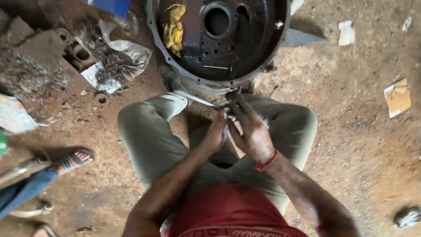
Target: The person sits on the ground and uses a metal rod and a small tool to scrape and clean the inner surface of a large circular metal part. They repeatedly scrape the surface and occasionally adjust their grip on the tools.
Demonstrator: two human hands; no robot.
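Observation:
I squat on a dirt floor in front of a large round dark metal housing (175, 66) lying open side up. My left hand (217, 131) and my right hand (250, 127) are close together between my knees, just below the housing's near rim. Both are closed around a long thin metal tool (195, 99) that runs up and left from my fingers; its tip end is hidden by my fingers. A red band sits on my right wrist. A yellow rag (173, 26) lies inside the housing next to a round central hole (217, 19).
A plastic bag of small dark metal parts (114, 61) lies left of the housing, beside rusty parts (74, 50). Another person's sandalled foot (74, 160) and blue trouser leg are at the left. Cardboard scraps (397, 97) and paper (346, 33) lie at the right.

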